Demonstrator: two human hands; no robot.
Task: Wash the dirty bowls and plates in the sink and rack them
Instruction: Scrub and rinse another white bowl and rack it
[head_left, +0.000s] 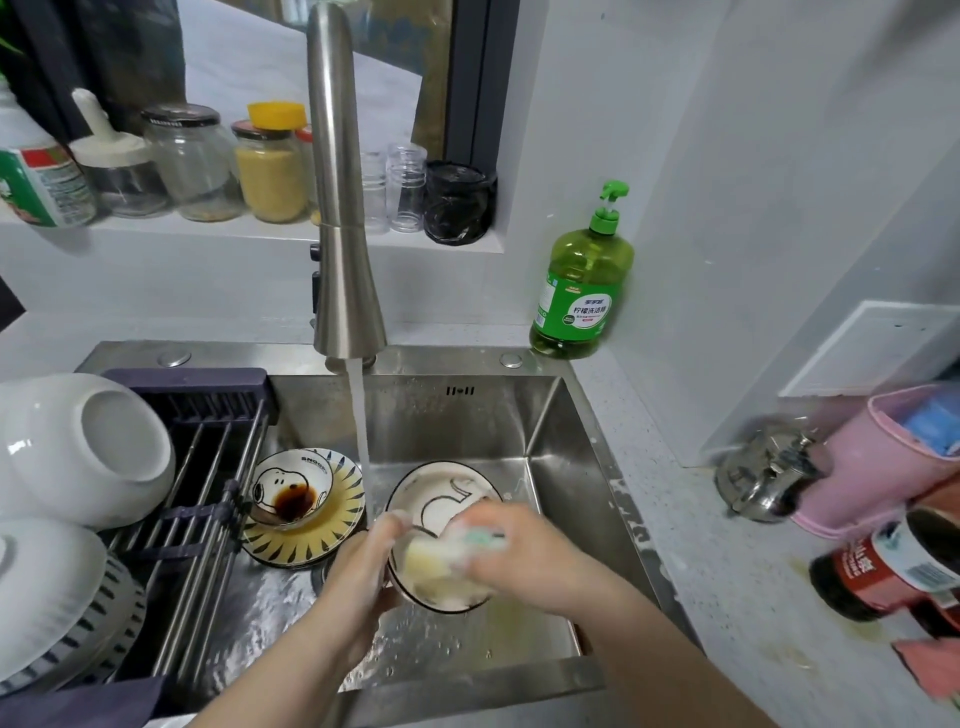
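Left hand (371, 558): grips rim of white plate (441, 499).
Right hand (511, 551): presses sponge (452, 556) on plate.
Faucet (343, 208): running.

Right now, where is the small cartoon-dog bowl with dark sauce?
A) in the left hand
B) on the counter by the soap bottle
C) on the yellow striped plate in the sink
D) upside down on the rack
C: the small bowl sits on the yellow striped plate in the sink; the left hand holds a different white dish, the right hand a sponge.
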